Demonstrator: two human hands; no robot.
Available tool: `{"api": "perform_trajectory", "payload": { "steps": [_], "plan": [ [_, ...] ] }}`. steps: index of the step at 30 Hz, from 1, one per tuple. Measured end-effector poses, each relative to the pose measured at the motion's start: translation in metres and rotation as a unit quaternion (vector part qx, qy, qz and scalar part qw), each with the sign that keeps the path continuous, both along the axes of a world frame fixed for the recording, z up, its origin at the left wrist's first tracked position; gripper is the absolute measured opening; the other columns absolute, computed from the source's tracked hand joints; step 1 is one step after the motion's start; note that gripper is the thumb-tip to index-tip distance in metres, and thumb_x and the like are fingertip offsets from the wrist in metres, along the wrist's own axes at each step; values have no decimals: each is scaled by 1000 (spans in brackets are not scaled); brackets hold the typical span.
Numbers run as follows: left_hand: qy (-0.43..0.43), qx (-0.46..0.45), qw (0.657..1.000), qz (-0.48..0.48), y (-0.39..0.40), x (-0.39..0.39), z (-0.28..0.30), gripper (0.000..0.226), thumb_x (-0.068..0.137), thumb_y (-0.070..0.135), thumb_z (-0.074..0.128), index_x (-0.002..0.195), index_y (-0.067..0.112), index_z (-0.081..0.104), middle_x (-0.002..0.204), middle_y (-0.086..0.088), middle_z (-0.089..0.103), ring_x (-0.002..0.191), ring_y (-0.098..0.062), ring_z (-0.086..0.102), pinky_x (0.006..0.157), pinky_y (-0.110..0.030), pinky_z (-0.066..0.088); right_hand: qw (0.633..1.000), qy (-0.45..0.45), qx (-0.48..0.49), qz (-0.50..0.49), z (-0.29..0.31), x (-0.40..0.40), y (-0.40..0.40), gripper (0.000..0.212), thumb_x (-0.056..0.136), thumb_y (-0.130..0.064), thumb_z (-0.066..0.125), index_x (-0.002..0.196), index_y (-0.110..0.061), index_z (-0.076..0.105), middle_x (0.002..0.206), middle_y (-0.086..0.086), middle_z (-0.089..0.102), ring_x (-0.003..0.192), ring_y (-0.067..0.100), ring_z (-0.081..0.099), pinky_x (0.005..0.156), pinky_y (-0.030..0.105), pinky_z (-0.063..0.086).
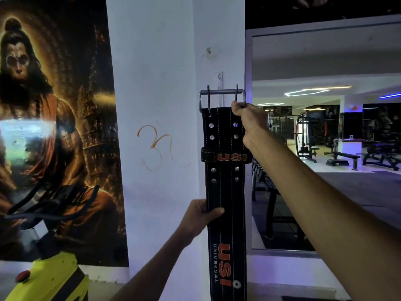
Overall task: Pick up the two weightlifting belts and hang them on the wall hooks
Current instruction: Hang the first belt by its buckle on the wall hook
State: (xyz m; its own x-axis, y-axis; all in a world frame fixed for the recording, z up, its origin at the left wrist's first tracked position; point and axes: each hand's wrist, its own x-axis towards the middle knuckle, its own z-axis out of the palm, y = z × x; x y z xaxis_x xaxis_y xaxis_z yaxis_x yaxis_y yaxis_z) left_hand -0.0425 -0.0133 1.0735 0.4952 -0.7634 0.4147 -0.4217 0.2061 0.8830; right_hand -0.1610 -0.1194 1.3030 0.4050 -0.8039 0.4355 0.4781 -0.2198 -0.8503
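Observation:
A black weightlifting belt (225,192) with orange lettering hangs upright in front of a white pillar (156,83). Its metal buckle (222,94) is at the top, level with a white wall hook (220,83) fixed to the pillar just behind it. My right hand (247,120) grips the belt's top right corner at the buckle. My left hand (199,218) holds the belt's left edge lower down, thumb across its front. Only one belt is in view. Whether the buckle touches the hook I cannot tell.
A large poster (54,127) covers the wall to the left. An exercise bike with a yellow-green frame (50,276) and black handlebars stands at the lower left. To the right, a mirror or opening (325,148) shows benches and gym machines.

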Motion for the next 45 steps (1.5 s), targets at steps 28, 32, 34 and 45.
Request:
{"api": "perform_trajectory", "payload": {
  "steps": [28,32,34,45],
  "plan": [
    [6,109,993,-50,17,-17,-37,10,90,26,77,81,24,74,74,17,76,75,3,71,75,-19,53,1000,-11,14,3,-20,-15,11,5,87,-21,73,87,-16,73,97,4,73,67,14,59,48,28,48],
    [23,44,999,11,9,-13,23,60,85,78,41,87,24,67,77,14,69,71,-2,64,73,-21,51,1000,4,20,3,-27,-20,18,19,89,-21,71,104,-10,72,107,2,74,83,25,68,79,41,58],
    [48,-22,999,11,8,-10,61,63,85,75,29,108,31,69,97,10,76,87,-5,72,79,-22,57,1000,4,22,10,-31,-18,16,21,88,-21,72,105,-8,72,103,4,74,82,28,72,69,35,59],
    [-50,-214,969,113,-2,-12,162,43,98,16,64,134,25,42,119,-11,73,96,-28,75,82,-41,62,998,-26,-53,-21,-45,-2,6,26,88,-25,73,88,-18,47,79,0,54,66,19,52,36,19,41]
  ]
}}
